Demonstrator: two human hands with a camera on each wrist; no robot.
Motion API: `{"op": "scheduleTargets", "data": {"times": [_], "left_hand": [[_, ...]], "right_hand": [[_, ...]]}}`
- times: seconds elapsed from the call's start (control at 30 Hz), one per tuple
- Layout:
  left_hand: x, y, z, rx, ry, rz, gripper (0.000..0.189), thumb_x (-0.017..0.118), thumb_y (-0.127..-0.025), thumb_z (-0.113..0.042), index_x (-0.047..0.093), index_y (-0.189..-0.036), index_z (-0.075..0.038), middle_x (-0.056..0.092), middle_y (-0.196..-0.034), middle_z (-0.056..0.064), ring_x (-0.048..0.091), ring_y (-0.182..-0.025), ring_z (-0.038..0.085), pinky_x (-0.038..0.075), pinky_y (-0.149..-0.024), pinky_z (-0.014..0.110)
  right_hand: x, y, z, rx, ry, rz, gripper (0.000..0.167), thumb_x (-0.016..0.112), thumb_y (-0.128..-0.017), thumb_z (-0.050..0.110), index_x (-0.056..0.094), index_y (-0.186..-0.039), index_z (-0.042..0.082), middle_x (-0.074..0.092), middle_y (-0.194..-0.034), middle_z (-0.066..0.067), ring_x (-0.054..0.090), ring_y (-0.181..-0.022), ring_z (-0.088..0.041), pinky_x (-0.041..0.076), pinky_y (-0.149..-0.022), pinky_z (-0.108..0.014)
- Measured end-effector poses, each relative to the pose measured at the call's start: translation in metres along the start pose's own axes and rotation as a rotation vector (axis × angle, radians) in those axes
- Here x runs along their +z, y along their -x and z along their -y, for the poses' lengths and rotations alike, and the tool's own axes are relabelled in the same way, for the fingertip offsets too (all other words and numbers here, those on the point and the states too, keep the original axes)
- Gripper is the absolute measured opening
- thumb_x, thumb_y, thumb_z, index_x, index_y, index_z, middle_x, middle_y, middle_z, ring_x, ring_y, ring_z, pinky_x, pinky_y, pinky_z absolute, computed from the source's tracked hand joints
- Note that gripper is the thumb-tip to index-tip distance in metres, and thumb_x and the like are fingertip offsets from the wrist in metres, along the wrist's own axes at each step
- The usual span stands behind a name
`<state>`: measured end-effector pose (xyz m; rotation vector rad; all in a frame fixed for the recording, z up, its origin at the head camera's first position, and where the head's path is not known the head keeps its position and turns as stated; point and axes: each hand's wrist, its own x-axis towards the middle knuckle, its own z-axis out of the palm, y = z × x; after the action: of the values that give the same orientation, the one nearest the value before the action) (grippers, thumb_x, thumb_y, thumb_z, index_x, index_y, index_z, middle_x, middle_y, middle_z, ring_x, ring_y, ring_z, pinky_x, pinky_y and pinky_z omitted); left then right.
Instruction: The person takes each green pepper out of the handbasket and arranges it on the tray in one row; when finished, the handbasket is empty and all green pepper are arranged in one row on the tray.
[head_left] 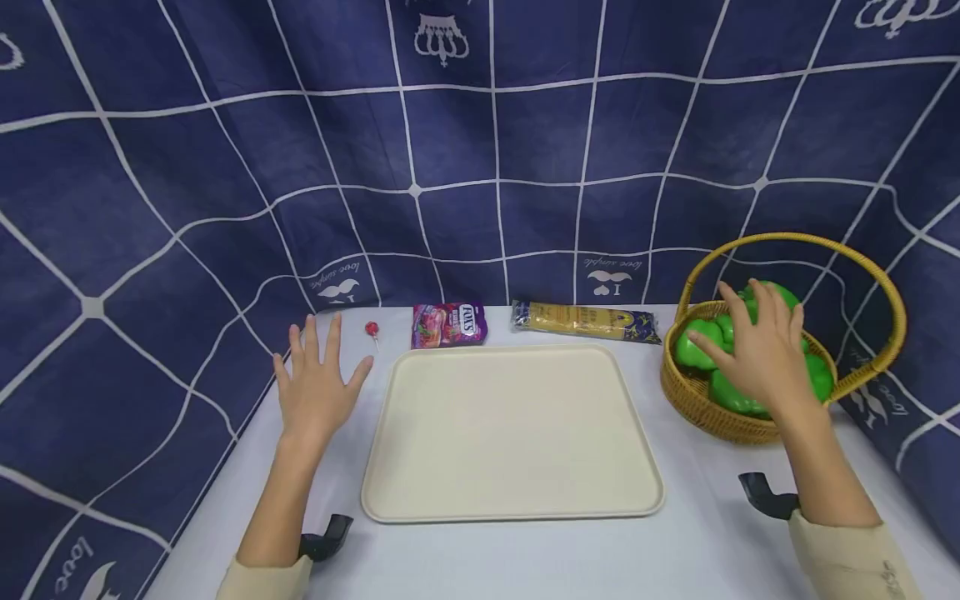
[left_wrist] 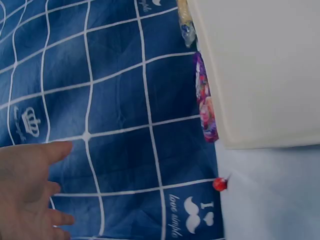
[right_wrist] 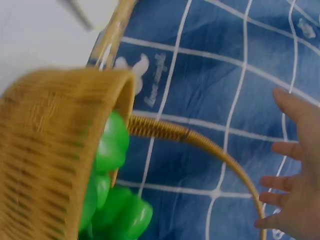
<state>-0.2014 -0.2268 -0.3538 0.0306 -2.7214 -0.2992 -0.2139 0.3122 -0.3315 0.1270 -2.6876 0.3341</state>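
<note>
My left hand [head_left: 317,390] hovers with fingers spread on the left side, nearest to a small red lollipop [head_left: 372,330]. In the left wrist view, nothing is in its grasp. Over the wicker basket [head_left: 720,429] on the right, my right hand [head_left: 765,354] is held with fingers apart, partly covering the green bell peppers [head_left: 697,344] inside. The right wrist view shows a gap between that hand and the peppers. Between my hands lies a flat cream tray [head_left: 510,433] with nothing on it.
Behind the tray are a purple Fox's candy bag [head_left: 450,325] and a long yellow-and-blue pasta packet [head_left: 585,322]. The basket's tall handle [head_left: 892,304] leans out to the right. A dark blue checked cloth [head_left: 525,167] hangs at the back and sides of the white table [head_left: 480,558].
</note>
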Motion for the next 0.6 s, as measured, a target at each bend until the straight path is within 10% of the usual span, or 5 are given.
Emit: {"op": "scheduleTargets", "data": {"times": [0.37, 0.6], "left_hand": [[0.021, 0.019, 0.024, -0.063, 0.246, -0.16, 0.072, 0.053, -0.092, -0.035, 0.016, -0.148, -0.007, 0.017, -0.149, 0.023, 0.002, -0.139, 0.035, 0.004, -0.109, 0.057], [0.049, 0.036, 0.044, -0.123, 0.462, -0.061, 0.07, 0.053, -0.093, -0.032, 0.015, -0.148, -0.011, 0.024, -0.147, 0.022, 0.024, -0.133, 0.041, 0.024, -0.103, 0.059]], "right_hand": [[-0.003, -0.036, -0.063, 0.066, -0.163, -0.112, 0.066, 0.053, -0.093, 0.036, 0.026, -0.145, 0.004, 0.018, -0.144, -0.028, 0.015, -0.129, -0.049, 0.016, -0.101, -0.065], [0.012, -0.062, -0.104, 0.027, -0.21, -0.048, 0.071, 0.055, -0.093, 0.034, 0.02, -0.145, 0.0, 0.018, -0.139, -0.036, 0.012, -0.128, -0.055, 0.013, -0.1, -0.068]]}}
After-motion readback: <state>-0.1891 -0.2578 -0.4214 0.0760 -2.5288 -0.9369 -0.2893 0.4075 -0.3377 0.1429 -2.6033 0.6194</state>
